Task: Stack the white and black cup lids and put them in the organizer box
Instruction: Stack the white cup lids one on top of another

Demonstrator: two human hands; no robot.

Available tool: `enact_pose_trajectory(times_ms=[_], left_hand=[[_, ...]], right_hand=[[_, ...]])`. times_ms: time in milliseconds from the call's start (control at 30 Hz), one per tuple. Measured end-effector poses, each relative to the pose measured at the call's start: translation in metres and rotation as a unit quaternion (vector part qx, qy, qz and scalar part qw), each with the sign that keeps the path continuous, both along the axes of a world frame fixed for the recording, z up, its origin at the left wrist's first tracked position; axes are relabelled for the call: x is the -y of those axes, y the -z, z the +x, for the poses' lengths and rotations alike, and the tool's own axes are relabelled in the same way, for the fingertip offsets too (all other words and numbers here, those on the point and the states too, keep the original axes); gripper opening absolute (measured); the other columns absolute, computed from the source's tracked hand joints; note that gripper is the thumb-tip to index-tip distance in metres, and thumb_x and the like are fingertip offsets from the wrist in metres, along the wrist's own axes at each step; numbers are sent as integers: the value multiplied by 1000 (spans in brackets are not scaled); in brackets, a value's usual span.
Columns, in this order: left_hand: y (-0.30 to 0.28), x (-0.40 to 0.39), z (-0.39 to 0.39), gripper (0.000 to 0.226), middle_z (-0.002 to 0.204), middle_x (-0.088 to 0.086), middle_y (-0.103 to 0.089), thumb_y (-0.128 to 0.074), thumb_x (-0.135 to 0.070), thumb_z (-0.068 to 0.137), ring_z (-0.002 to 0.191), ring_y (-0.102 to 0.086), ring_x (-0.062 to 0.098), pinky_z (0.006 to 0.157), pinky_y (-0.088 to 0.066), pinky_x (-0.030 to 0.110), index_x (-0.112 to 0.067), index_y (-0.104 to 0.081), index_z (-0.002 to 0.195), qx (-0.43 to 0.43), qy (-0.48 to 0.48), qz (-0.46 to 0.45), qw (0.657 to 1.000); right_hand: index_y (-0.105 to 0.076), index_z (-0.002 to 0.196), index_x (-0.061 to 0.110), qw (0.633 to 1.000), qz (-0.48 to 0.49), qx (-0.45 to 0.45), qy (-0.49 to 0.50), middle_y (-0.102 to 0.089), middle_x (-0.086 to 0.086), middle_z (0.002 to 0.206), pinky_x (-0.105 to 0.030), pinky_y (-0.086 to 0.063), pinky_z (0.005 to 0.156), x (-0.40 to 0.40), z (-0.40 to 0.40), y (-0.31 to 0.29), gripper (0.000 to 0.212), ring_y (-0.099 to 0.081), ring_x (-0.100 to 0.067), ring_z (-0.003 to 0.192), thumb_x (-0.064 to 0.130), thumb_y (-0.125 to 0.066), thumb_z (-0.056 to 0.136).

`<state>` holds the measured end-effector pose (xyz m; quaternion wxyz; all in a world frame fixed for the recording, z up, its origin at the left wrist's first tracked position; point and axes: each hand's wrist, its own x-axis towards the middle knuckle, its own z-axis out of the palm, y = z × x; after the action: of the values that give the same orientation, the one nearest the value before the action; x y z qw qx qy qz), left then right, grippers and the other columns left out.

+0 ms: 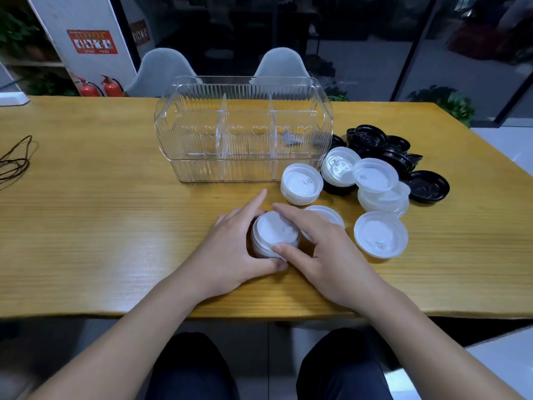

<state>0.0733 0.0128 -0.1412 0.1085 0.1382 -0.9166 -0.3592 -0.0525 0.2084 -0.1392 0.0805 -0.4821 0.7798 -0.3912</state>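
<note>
You have the organizer box (243,128) at the table's (86,226) middle | before it, a lid stack (274,235) between your left hand (230,246) and right hand (320,246) | right of the box, more lid stacks (301,183) | behind those, loose lids (383,145) | far left of the box, a cord (16,160) | behind it, two chairs (161,72)

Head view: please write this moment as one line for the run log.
phase: stacking | hands: left hand and right hand grip white lid stack on table | organizer box: no lids | black lids: loose
</note>
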Motion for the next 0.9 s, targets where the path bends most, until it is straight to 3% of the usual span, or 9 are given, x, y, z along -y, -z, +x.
enact_pose_trajectory(times_ms=[100,267,467,733,900], left_hand=[[-1,1,1,136,158,-27,-50,-100,-57,77,154,-39,9,129,-30,32,-55,-11,179,9,5,7,1000],[3,4,1,136,159,-26,-51,-99,-60,75,158,-40,6,133,-34,40,-56,-12,179,8,15,7,1000],[4,2,1,136,156,-34,-55,-99,-68,72,154,-46,4,131,-39,42,-52,-17,179,-1,11,16,1000],[4,1,2,130,156,-34,-54,-97,-66,77,154,-43,3,132,-36,41,-55,-15,178,-7,13,-9,1000],[4,0,3,123,147,-42,-55,-98,-64,77,152,-48,0,128,-41,37,-52,-27,176,-15,11,-17,1000]], right_hand=[[-47,168,38,999,14,19,-21,-58,26,159,-20,-40,120,0,-3,-3,70,-50,5,148,40,-77,105],[-45,168,40,999,17,33,-38,-57,29,159,-19,-39,122,0,-7,-4,73,-49,8,149,40,-79,104],[-54,161,41,999,-13,7,44,-65,31,148,-14,-41,115,3,1,1,77,-57,6,140,50,-88,92],[-56,160,38,999,-16,-7,50,-65,28,150,-10,-37,117,3,4,2,77,-55,7,142,53,-87,92],[-59,158,35,997,-20,-22,68,-67,24,148,-20,-43,117,3,6,2,76,-59,2,139,57,-87,90]])
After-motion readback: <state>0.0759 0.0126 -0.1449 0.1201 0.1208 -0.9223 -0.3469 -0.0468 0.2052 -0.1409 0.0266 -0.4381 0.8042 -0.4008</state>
